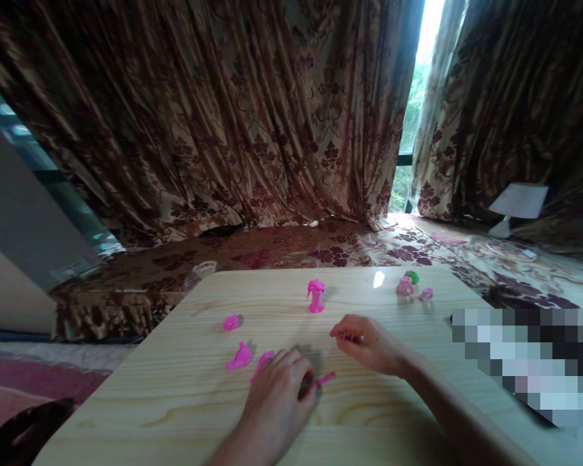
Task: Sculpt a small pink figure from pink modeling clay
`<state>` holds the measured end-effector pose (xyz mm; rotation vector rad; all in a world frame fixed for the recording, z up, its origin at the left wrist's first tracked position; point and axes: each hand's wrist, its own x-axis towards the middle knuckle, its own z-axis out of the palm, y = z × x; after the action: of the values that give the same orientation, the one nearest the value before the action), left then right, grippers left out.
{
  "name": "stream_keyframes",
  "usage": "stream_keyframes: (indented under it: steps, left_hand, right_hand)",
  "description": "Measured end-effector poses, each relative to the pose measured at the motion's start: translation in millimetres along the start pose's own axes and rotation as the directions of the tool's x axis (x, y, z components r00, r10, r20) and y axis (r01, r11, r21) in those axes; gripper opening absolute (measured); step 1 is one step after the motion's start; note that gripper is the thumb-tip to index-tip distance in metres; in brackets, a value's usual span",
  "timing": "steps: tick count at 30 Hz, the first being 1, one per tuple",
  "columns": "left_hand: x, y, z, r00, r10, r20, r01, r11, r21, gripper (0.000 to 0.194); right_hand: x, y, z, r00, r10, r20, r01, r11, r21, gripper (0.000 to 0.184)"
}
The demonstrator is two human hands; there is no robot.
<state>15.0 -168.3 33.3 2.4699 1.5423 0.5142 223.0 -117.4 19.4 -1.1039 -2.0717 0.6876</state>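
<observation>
My left hand (282,391) rests low over the wooden table with its fingers curled down. A thin pink stick-like piece (326,379) lies by its thumb; whether the fingers grip it is hidden. On its other side, a pink clay-like piece (261,364) shows partly behind the knuckles. My right hand (364,341) is just above the table, its fingers bent and tips drawn together; anything between them is too small to make out. Farther left lie a crumpled pink lump (240,356) and a small pink lump (231,322). Beyond the hands stands an upright pink figure (315,296) with a wider top.
At the table's (175,388) far right sit a pale pink piece (405,285), a green piece (412,277) and a small pink ring-like piece (426,294). A blurred-out object (539,369) borders the right edge. Behind are patterned curtains (272,116) and a white lamp (519,200).
</observation>
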Motion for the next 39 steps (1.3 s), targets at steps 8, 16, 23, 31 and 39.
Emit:
stream_keyframes:
  steps: [8, 16, 23, 31, 39]
  left_hand:
    - [8.3, -9.3, -0.1, 0.997, -0.075, -0.014, 0.070, 0.972, -0.223, 0.012]
    - [66.3, -18.4, -23.4, 0.989, -0.131, 0.075, 0.139, 0.594, -0.792, 0.016]
    - [102.4, -8.3, -34.7, 0.958, -0.010, 0.286, 0.272, 0.342, -0.899, 0.013]
    - [95.8, -13.1, -21.5, 0.961, 0.028, 0.274, 0.239, 0.409, -0.881, 0.017]
    - [93.7, -18.9, -15.9, 0.966, 0.007, 0.260, 0.222, 0.497, -0.839, 0.019]
  right_hand:
    - [-5.1, -19.9, -3.1, 0.983, -0.058, 0.176, 0.056, 0.998, 0.018, 0.026]
    - [24.8, -30.7, -7.6, 0.999, -0.036, -0.001, 0.035, 0.983, 0.180, 0.024]
    - [43.2, -20.2, -20.8, 0.974, -0.085, -0.211, 0.131, 0.968, 0.215, 0.023]
    - [28.5, -16.0, -13.6, 0.955, -0.127, -0.267, 0.148, 0.987, 0.062, 0.012]
    - [27.8, -19.5, -3.3, 0.954, -0.156, -0.257, 0.147, 0.988, -0.051, 0.011]
